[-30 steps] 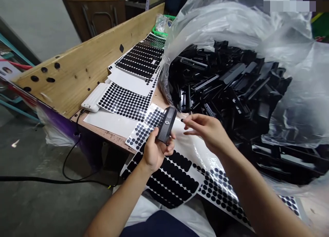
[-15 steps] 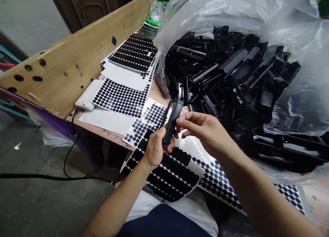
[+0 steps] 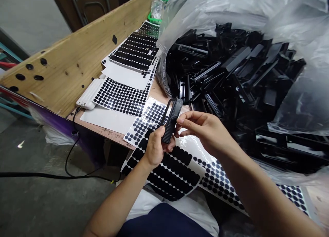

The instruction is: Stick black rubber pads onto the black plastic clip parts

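My left hand (image 3: 155, 147) is closed around the lower end of a black plastic part (image 3: 170, 124). The part is long and narrow, with a textured face and an open slot along its left side. It is tilted, its upper end leaning away to the right. My right hand (image 3: 199, 124) is pinched at the part's right edge; whatever lies between its fingertips is too small to tell. Below both hands, a sheet of black rounded stickers (image 3: 164, 175) lies across my lap. Under the part's upper end is a sheet of black round stickers (image 3: 147, 120).
A large clear plastic bag (image 3: 218, 16) on the right holds a heap of black plastic parts (image 3: 239, 65). More sticker sheets (image 3: 120, 96) lie leftward along the bench, beside a white device (image 3: 89, 93) with a cable. A wooden board (image 3: 69, 48) edges the bench; a green basket (image 3: 154, 19) stands behind.
The view has shifted very slightly. Both hands and the black plastic part keep almost the same pose.
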Demonstrator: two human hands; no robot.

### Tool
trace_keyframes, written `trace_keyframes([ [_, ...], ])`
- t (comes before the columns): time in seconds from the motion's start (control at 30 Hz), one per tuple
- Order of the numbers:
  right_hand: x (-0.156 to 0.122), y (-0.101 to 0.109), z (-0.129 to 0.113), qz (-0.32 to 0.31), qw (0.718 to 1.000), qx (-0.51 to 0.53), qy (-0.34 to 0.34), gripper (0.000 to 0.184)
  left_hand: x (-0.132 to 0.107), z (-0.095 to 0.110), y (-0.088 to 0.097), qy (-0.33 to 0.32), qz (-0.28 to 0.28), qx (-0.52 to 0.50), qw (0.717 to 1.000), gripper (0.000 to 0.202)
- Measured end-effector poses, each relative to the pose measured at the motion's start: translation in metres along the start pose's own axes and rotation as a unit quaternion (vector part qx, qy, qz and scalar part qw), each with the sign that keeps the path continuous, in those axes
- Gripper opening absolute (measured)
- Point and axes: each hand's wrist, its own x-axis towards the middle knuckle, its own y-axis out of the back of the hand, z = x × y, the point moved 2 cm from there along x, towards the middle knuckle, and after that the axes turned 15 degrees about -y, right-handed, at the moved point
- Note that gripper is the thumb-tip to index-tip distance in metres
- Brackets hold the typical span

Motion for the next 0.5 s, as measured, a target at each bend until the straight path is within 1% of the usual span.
trace_keyframes([
  [0.23, 0.0004, -0.0022, -0.0027, 0.0, 1.0, -0.009, 0.005, 0.045, -0.0005, 0.0013, -0.0006, -0.012, -0.005, 0.0, 1.0, 0.056],
  [0.5, 0.0011, -0.0031, -0.0036, 0.007, 0.999, -0.027, 0.033, 0.041, 0.0002, 0.0001, -0.0005, -0.018, -0.003, -0.008, 1.0, 0.056],
])
